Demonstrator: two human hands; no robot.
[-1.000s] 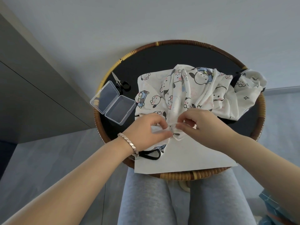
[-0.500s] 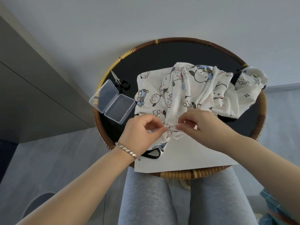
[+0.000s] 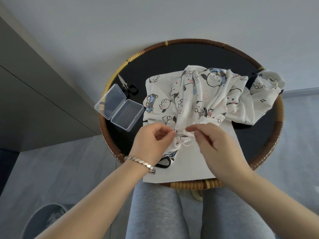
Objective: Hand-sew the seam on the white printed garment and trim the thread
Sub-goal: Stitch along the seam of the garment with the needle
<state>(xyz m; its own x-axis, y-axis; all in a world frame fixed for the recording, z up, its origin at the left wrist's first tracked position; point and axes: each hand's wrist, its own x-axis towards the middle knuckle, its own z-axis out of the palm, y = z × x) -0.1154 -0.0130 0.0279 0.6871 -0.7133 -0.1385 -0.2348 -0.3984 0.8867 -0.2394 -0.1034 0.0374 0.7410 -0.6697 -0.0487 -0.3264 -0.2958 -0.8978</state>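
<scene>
The white printed garment [image 3: 203, 97], covered in cartoon dog faces, lies bunched on a round black table [image 3: 172, 59] over a white sheet [image 3: 189, 164]. My left hand [image 3: 151, 144], with a silver bracelet on the wrist, pinches a gathered fold of the garment near the table's front. My right hand [image 3: 217, 145] pinches the same fold from the right, a finger's width away. A short loop of white thread [image 3: 187, 144] hangs below the fold between the hands. No needle can be made out. Small black-handled scissors [image 3: 126, 86] lie at the table's left rear.
An open clear plastic box [image 3: 119, 107] sits at the table's left, beside the scissors. The table has a woven rattan rim [image 3: 274, 157]. My grey-trousered knees are under its near edge. A grey round bin [image 3: 43, 219] stands on the floor at lower left.
The hands have drawn slightly apart along the fold, and the thread loop below it now shows. The view tilted down, bringing the bin into sight.
</scene>
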